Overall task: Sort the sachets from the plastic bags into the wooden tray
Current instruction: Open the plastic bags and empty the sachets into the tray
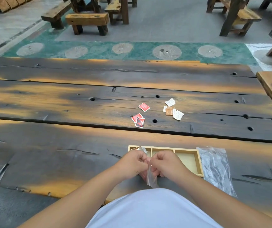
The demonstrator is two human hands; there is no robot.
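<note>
Sachets lie loose on the dark plank desk (pixel 66 102), well beyond the tray. Red group: one red sachet (pixel 144 107) farther back, a second red sachet (pixel 136 117) nearer with a red-black sachet (pixel 139 122) overlapping its near corner. To the right, a white sachet (pixel 170 102) sits farthest, a brown sachet (pixel 169 111) in the middle on top of another white one, and one more white sachet (pixel 178 115) touching its right side.

Wooden tray (pixel 196 162) sits at the near desk edge, pale, divided into compartments; right compartment looks empty, the others mostly hidden by the hands.

Left hand (pixel 132 163) and right hand (pixel 166 162) are held together over the tray, fingers of both curled tight, pinching a small clear plastic bag (pixel 150 178) between them; the bag hangs down toward the body. Can't tell if anything is inside it.

A second clear plastic bag (pixel 215 168) lies flat and crumpled on the desk just right of the tray, touching its right wall.
</note>
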